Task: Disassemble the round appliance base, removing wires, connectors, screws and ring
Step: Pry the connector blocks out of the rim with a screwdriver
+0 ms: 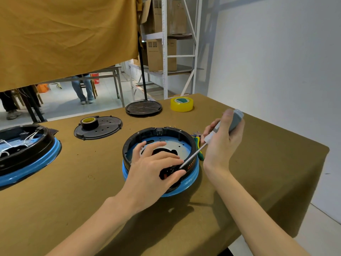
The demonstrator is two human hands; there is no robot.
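The base (160, 157) sits near the desk's (92, 191) front edge, between its 2 sides, its black ring still seated on the blue shell. The left hand (156, 170) lies spread over the near rim, steadying it, while the right hand (224, 137) grips a screwdriver (212, 139) whose tip meets the rim by the left fingertips. This looks like the screw-removal step; next the tip must seat squarely in the screw head, which the fingers hide.
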